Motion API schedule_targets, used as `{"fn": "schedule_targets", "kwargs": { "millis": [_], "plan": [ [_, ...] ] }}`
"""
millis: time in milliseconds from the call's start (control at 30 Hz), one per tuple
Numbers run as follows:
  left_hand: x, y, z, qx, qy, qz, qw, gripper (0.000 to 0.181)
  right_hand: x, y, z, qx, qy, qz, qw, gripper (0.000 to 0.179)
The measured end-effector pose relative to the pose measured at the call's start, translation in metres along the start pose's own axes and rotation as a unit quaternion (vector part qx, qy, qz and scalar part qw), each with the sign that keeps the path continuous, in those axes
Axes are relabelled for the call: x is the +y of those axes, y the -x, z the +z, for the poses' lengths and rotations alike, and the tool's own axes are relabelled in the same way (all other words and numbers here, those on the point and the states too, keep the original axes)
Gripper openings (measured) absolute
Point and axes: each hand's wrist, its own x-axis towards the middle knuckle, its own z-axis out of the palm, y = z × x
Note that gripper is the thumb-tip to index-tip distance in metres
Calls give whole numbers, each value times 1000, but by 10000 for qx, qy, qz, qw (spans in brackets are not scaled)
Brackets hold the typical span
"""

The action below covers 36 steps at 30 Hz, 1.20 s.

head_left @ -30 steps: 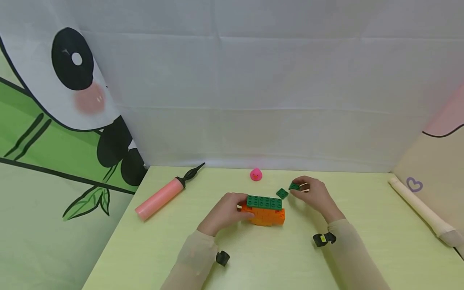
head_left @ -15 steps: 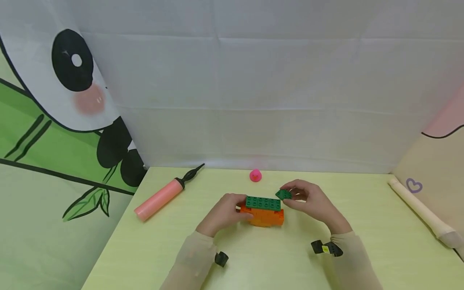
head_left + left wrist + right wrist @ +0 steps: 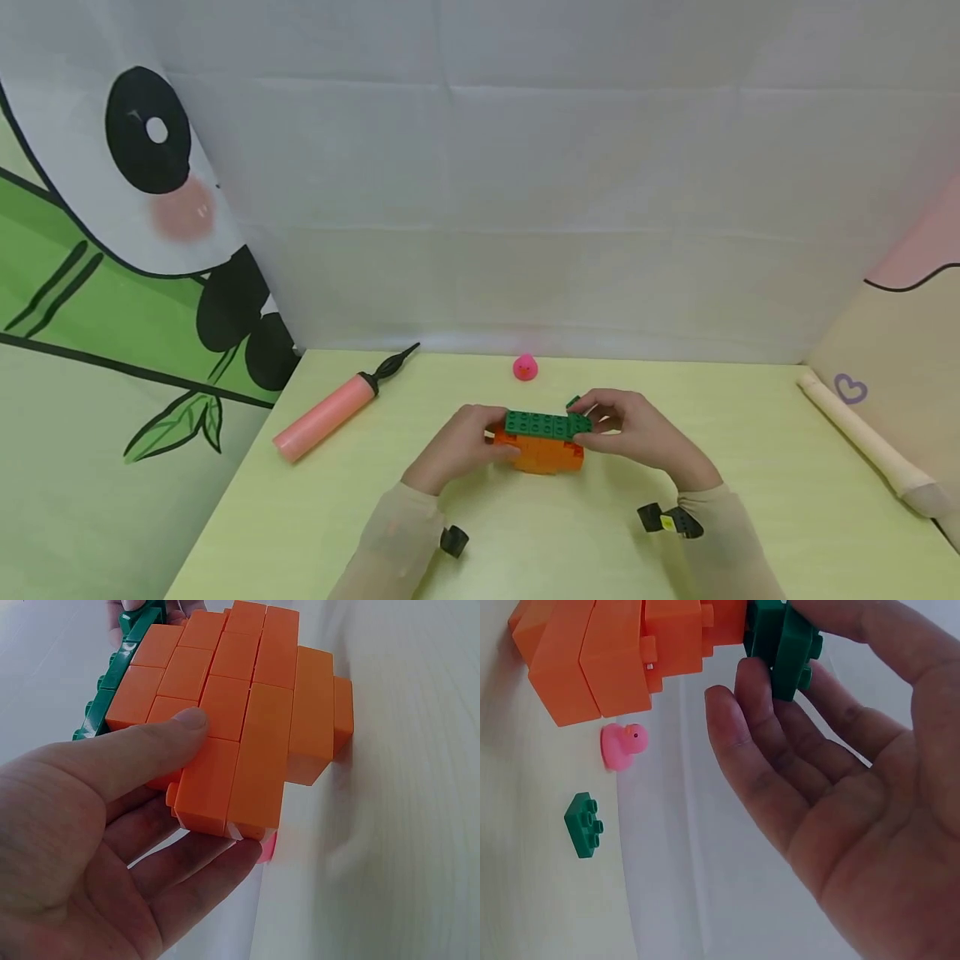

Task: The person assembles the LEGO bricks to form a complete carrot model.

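An orange block build [image 3: 546,457] topped with a row of green bricks [image 3: 534,424] is gripped at its left end by my left hand [image 3: 459,447]. In the left wrist view the thumb lies across the stepped orange blocks [image 3: 247,712], with the fingers behind them. My right hand [image 3: 637,433] pinches a small studded green brick [image 3: 791,656] against the right end of the green row. Whether that brick is pressed fully down cannot be seen. Another green brick [image 3: 585,825] lies loose on the table, mostly hidden behind the right fingers in the head view.
A pink rubber duck [image 3: 525,367] sits near the table's back edge. To the left lies a pink hand pump [image 3: 330,415] with a black nozzle. A pale rolled tube [image 3: 862,442] runs along the right edge, and a white cloth [image 3: 480,208] hangs behind the table.
My right hand has brought the green brick left and toward me, from beside the loose brick to the right end of the green row. The left hand keeps its hold on the build.
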Motion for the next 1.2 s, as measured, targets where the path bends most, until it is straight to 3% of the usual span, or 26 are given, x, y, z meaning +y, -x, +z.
{"fn": "schedule_targets", "kwargs": {
  "millis": [300,800,1200],
  "plan": [
    [-1,1,0,1,-29,70,10000,20,-4,-1,5,9,-340,420,9985,25],
    [0,2,0,18,-48,75,10000,19,-11,-4,12,376,-577,971,9929,29],
    [0,2,-1,-5,-40,83,10000,20,-13,-6,12,307,-583,956,9932,27]
  ]
}}
